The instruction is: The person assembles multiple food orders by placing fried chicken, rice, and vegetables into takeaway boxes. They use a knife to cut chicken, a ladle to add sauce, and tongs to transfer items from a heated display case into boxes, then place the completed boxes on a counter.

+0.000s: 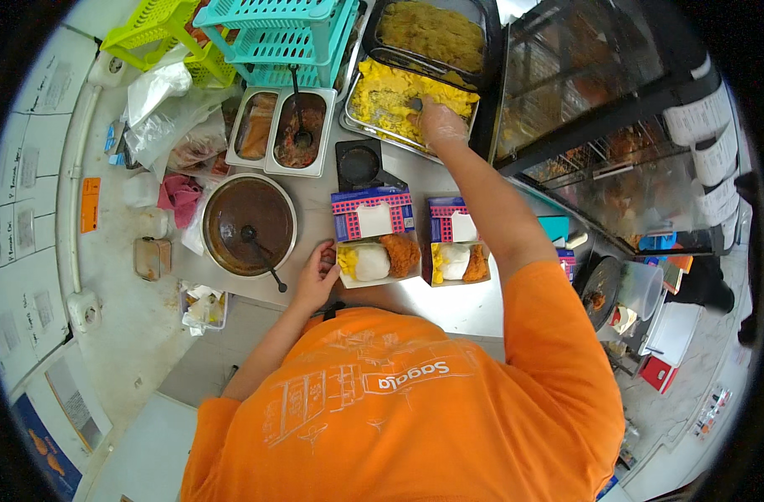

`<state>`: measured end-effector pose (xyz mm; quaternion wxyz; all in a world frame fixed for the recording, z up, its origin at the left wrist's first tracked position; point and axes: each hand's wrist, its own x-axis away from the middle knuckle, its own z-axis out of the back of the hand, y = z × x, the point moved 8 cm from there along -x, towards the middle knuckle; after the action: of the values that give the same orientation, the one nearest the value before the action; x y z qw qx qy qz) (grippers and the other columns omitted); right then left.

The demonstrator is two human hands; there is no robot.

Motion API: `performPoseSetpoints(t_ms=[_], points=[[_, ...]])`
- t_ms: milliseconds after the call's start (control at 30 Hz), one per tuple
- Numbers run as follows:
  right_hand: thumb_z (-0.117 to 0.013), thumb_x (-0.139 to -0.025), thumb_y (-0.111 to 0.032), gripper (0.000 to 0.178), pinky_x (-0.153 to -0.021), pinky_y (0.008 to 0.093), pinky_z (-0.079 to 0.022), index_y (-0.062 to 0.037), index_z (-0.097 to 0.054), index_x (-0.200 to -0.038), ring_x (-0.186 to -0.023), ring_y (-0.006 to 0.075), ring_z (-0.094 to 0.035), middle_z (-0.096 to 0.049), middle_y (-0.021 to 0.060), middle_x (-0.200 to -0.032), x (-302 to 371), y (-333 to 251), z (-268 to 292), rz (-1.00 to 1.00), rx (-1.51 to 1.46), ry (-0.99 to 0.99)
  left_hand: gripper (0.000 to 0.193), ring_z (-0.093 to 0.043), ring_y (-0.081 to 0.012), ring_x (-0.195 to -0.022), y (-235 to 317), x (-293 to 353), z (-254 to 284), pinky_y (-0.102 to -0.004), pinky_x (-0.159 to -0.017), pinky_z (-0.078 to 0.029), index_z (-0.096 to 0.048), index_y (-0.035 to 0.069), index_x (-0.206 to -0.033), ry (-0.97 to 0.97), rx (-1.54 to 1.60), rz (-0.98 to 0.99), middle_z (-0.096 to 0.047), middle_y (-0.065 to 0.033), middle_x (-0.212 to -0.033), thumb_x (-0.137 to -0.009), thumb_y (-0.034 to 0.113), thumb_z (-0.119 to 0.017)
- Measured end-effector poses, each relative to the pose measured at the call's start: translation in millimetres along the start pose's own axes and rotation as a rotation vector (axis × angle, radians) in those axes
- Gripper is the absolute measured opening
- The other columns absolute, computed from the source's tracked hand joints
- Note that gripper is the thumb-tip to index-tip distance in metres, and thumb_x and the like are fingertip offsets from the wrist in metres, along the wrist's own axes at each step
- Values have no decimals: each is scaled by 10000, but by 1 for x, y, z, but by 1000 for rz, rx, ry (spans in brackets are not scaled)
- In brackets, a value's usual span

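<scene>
My right hand (442, 127) reaches far forward over a metal tray of yellow scrambled egg (382, 96). Its fingers are closed around a small utensil with a dark end (415, 104); the rest of that utensil is hidden. Close to my body, my left hand (317, 269) grips the left edge of an open cardboard food box (374, 214). Inside this box lie yellow egg, a mound of white rice (371, 262) and a piece of fried chicken (400, 254). A second open food box (454, 219) with similar food stands to its right.
Left of the boxes stands a steel bowl of brown sauce (246, 219) with a black ladle. Two steel pans (301, 127) are behind it, near stacked plastic baskets (273, 42). A second tray (430, 33) lies beyond the egg. A glass display case (583, 92) rises at right.
</scene>
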<state>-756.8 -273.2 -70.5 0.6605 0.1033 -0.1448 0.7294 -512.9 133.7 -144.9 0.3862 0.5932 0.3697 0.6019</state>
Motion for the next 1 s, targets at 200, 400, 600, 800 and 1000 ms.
performPoseSetpoints(t_ms=[200,400,600,800,1000], points=[[-795,-952,-666,811,-1080,497,-576,-34,-698,-1453,-1260,429,-731,-765,243,-1376,-10,27,-3,29,-467,-158,595,-667,-145,-1034,1,3,-3,-303,-949,-562,-467,40,-1643,36,-10,-33,-644,-105,-1373,-1081,71,-662],[-824,-937,-658,857,-1117,512,-567,-20,-633,-1476,-1316,433,-712,-750,254,-1398,18,43,25,-66,-184,-38,522,-658,-171,-1045,3,8,-9,-336,-963,-560,-488,26,-1609,104,-134,-66,-650,-107,-1376,-1116,111,-636],[-710,-1008,-688,825,-1104,528,-573,-82,-576,-1551,-1309,425,-719,-753,230,-1403,35,4,11,216,74,-155,508,-651,-171,-1021,4,12,-13,-338,-945,-563,-488,23,-1605,142,-179,-65,-649,-107,-1374,-1124,108,-623],[-717,-1006,-693,872,-1093,524,-564,-52,-555,-1576,-1287,441,-720,-753,275,-1365,2,-15,27,155,-207,-44,520,-646,-167,-1002,6,13,-14,-336,-936,-566,-483,24,-1613,149,-143,-65,-639,-104,-1376,-1118,101,-625],[-721,-979,-733,867,-1059,558,-579,-90,-573,-1541,-1245,439,-739,-771,281,-1298,7,-49,10,208,-42,-65,539,-652,-171,-1005,10,14,-13,-342,-931,-570,-474,25,-1620,139,-170,-56,-638,-108,-1377,-1111,102,-631]])
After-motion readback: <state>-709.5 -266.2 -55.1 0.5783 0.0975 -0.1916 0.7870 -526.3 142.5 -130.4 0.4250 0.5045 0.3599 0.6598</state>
